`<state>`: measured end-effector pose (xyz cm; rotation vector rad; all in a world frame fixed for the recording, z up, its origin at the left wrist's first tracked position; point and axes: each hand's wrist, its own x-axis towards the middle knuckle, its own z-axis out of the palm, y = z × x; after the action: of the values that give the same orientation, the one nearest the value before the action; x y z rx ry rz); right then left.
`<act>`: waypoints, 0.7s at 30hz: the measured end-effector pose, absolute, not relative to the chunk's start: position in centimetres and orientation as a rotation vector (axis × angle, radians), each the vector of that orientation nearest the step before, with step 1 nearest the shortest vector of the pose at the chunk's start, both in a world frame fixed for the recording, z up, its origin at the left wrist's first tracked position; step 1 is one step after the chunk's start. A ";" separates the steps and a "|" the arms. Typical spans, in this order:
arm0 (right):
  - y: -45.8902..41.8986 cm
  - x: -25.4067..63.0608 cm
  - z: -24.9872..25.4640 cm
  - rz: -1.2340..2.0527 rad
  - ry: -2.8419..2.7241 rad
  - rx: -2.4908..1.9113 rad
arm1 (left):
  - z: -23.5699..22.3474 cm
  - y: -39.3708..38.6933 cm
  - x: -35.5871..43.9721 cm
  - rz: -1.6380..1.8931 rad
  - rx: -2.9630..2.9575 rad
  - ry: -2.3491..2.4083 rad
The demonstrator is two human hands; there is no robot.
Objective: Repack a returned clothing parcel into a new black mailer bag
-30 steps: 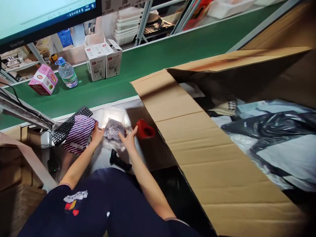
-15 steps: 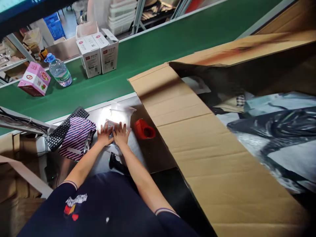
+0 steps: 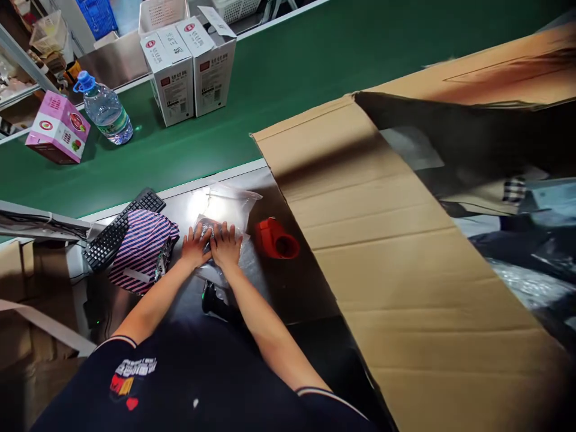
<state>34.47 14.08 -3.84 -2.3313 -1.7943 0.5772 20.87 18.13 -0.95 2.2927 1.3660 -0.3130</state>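
My left hand (image 3: 195, 246) and my right hand (image 3: 225, 246) lie side by side, palms down and fingers stretched out, pressing on a clear plastic bag (image 3: 226, 207) with something grey and dark inside it. The bag rests on the shiny metal worktop (image 3: 288, 282). A striped pink and navy packet (image 3: 143, 249) lies just left of my left hand. A red tape dispenser (image 3: 275, 239) stands a little to the right of my right hand.
A black keyboard (image 3: 117, 229) sits at the left. A black scanner (image 3: 216, 303) lies near my body. A large open cardboard carton (image 3: 405, 252) fills the right. On the green conveyor (image 3: 279, 72) stand two white boxes (image 3: 189, 60), a water bottle (image 3: 104, 110) and a pink box (image 3: 56, 128).
My hands came together from the bag's two sides and now press flat on top of it. The view has tilted down and the monitor has left the picture.
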 end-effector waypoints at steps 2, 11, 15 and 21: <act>14.2 34.5 -3.7 0.601 -1.787 -2.328 | -1.0 18.3 20.9 -0.314 2.276 1.368; 14.9 35.0 -3.2 0.696 -1.735 -2.345 | -1.1 18.7 21.5 -0.324 2.258 1.399; 15.3 35.1 -3.0 0.706 -1.717 -2.338 | -1.1 18.6 22.0 -0.343 2.247 1.410; 16.5 37.4 0.1 0.851 -1.729 -2.313 | -0.7 19.2 21.8 -0.301 2.140 1.399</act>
<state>37.38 16.52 0.06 -2.3135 -1.7291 0.8507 21.79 19.16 -0.65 2.1399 1.3989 -0.3006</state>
